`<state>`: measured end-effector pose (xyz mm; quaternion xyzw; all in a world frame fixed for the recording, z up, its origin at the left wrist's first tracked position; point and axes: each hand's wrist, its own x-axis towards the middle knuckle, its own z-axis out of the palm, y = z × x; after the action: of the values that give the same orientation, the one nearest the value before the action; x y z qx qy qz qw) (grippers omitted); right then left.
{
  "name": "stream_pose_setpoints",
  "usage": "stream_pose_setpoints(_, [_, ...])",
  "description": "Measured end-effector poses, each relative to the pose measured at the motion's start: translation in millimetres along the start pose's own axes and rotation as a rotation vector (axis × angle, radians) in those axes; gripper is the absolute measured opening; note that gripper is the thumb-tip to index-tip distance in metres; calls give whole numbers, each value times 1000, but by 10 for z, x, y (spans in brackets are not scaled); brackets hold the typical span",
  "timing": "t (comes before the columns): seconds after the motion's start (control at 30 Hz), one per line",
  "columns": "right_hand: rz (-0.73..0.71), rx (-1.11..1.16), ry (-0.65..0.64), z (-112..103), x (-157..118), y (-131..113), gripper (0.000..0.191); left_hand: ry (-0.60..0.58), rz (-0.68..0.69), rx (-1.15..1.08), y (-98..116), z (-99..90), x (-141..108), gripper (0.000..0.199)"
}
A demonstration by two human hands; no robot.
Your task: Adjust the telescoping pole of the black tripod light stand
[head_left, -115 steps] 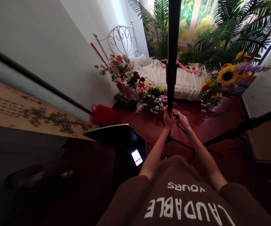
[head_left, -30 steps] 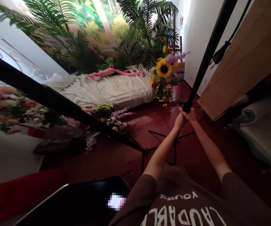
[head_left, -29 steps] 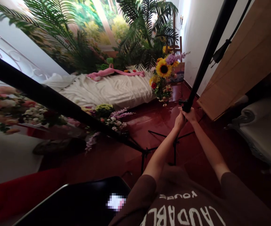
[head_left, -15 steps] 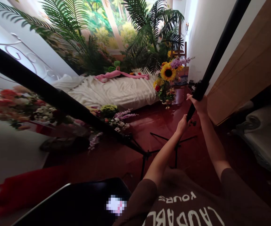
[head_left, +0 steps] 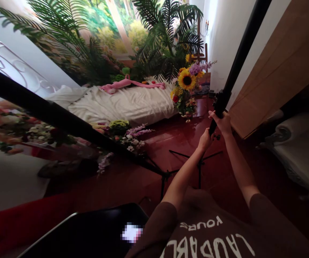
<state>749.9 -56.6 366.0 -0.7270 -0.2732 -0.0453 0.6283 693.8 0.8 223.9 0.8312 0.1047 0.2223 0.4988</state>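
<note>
A black stand (head_left: 241, 57) with a tripod base on the floor rises at the right. My left hand (head_left: 205, 139) is wrapped round its pole, low down beside a small knob. Just above it, my right hand (head_left: 222, 122) grips the same stand right below the black clamp collar (head_left: 221, 100). The fingers of both hands are closed on the pole. A second black stand (head_left: 71, 123) slants across the left side, and neither hand touches it.
A bed with a cream cloth (head_left: 122, 105) holds a pink plush toy (head_left: 116, 85). Sunflowers (head_left: 187, 79) stand at its right end, more flowers (head_left: 133, 138) in front. A dark screen (head_left: 84, 233) is at lower left, a grey sofa (head_left: 302, 143) at right.
The view has shifted slightly, so the room appears further left. My right hand sits slightly lower against the collar, closer to my left hand. Both hands still hold the stand.
</note>
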Motion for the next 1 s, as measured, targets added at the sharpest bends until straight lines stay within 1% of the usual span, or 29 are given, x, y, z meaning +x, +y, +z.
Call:
stream_pose_setpoints(0.13, [17,31,-80,-152,-180,232,40,-1,-9,-6,22,-14,-17,35])
stream_pose_setpoints(0.23, [45,8,-105,-315,-329,402,45,10,-4,-33,34,-19,-30,32])
stream_pose_setpoints(0.37, [62,-114,-156,-535,-571,569,35,30,12,-34,25,-7,-29,29])
stream_pose_setpoints(0.47, [99,-180,-184,-639,-762,660,33,44,14,-25,17,5,-18,27])
stream_pose_setpoints(0.6, [76,-216,-216,-663,-955,730,37,42,10,-38,21,7,-15,29])
stream_pose_setpoints(0.7, [61,-231,-176,-626,-1035,754,40,31,18,-39,21,4,-19,30])
stream_pose_setpoints(0.83, [100,-170,-90,-558,-1082,778,39,32,24,-25,8,10,-17,27])
stream_pose_setpoints(0.9, [109,-140,-74,-535,-1082,788,37,36,30,-22,3,12,-15,26])
stream_pose_setpoints(1.0, [97,-170,-74,-526,-1060,793,32,36,40,-16,1,7,-16,26])
